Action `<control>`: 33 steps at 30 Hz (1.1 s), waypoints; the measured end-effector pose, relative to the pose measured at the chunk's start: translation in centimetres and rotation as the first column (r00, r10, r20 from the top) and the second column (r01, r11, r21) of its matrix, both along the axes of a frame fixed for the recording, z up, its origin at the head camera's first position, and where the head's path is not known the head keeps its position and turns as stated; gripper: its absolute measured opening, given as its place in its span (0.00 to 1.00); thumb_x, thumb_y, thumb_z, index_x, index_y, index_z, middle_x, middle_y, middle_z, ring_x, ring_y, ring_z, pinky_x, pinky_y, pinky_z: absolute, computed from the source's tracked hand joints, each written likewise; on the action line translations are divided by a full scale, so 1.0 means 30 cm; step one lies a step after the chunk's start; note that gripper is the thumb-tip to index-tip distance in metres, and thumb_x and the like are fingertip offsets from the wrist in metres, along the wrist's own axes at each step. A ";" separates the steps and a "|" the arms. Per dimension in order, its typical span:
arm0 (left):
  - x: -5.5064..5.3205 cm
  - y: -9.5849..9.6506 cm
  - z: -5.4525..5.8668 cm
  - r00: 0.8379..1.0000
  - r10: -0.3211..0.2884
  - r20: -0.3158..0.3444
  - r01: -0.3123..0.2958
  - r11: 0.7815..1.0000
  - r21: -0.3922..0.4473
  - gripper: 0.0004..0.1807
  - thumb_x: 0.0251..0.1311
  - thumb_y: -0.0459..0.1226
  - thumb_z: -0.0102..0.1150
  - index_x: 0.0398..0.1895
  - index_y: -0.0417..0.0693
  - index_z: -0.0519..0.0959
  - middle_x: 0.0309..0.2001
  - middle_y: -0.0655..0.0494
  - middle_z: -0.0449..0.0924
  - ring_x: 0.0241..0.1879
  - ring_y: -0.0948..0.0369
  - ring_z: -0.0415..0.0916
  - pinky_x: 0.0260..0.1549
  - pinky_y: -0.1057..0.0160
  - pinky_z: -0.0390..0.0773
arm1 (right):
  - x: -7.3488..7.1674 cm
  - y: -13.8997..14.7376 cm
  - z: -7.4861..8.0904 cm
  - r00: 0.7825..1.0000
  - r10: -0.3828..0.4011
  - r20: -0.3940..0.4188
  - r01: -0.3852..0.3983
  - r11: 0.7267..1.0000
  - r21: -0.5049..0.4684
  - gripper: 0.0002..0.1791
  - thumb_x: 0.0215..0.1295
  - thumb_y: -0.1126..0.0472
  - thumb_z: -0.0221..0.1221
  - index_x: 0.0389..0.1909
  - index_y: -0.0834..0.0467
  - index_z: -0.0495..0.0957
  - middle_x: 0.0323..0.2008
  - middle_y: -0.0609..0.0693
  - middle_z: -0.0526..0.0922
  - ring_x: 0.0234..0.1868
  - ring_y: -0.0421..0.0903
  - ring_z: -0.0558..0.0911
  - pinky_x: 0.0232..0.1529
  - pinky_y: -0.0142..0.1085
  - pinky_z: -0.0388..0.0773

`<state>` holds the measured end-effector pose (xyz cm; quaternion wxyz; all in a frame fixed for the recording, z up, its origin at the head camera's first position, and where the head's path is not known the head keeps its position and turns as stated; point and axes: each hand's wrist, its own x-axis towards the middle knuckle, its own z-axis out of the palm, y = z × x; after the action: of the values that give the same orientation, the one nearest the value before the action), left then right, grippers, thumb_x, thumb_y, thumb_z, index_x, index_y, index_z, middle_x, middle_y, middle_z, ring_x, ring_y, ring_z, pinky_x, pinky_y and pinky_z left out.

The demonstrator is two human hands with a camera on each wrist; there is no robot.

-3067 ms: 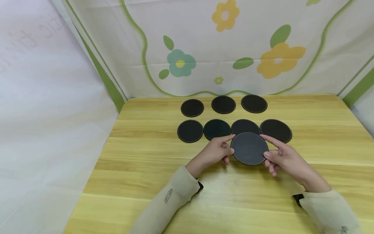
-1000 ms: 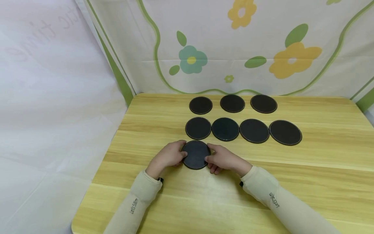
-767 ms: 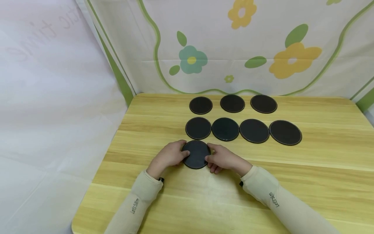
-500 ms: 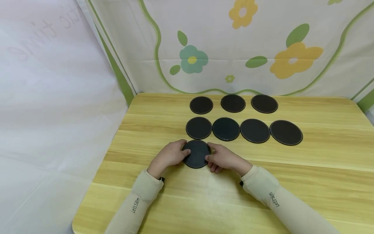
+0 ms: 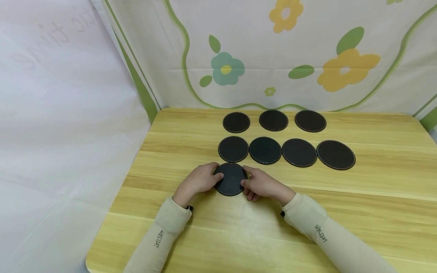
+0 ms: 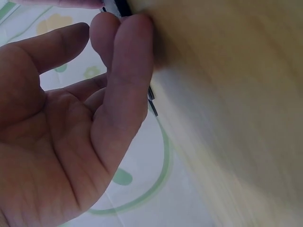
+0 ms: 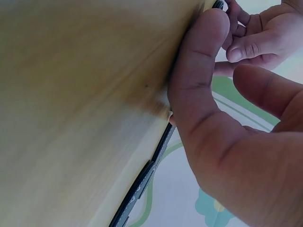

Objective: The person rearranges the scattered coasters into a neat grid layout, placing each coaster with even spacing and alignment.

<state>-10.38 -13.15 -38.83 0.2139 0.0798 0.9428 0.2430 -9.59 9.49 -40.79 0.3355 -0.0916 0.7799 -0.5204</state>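
A round black coaster (image 5: 231, 185) lies flat on the wooden table, its far edge against or very close to the leftmost coaster (image 5: 233, 149) of the row behind. My left hand (image 5: 198, 179) holds its left edge, thumb on top and index finger along the far left rim. On the opposite edge, my right hand (image 5: 264, 184) pinches with thumb and index finger, the other fingers curled beneath the palm. In the left wrist view the left palm (image 6: 52, 142) faces the camera. The right hand (image 7: 227, 127) hides most of the coaster in the right wrist view.
Several matching coasters form a touching row behind, ending at the right coaster (image 5: 336, 154). Three more stand apart farther back, including the middle one (image 5: 273, 120). A flowered cloth (image 5: 259, 49) hangs behind the wooden table (image 5: 239, 235); white cloth (image 5: 68, 132) hangs at left.
Both hands have brought the coaster leftward and down from above the row onto the table. Over the last second my left thumb has slid slightly farther onto its top; otherwise the hands stay nearly still.
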 end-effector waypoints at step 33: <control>-0.368 0.044 0.075 0.995 0.036 -0.089 -0.031 0.998 0.060 0.26 0.77 0.47 0.48 0.69 0.40 0.72 0.58 0.44 0.79 0.50 0.49 0.80 0.53 0.53 0.76 | -0.386 0.046 0.145 0.990 -0.064 -0.125 0.072 0.996 0.060 0.28 0.79 0.62 0.46 0.77 0.65 0.58 0.63 0.67 0.72 0.45 0.58 0.84 0.40 0.43 0.85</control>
<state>-21.44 -11.84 -36.57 0.1646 0.0812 0.9452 0.2702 -21.19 10.86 -36.43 0.2719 -0.0859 0.8181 -0.4994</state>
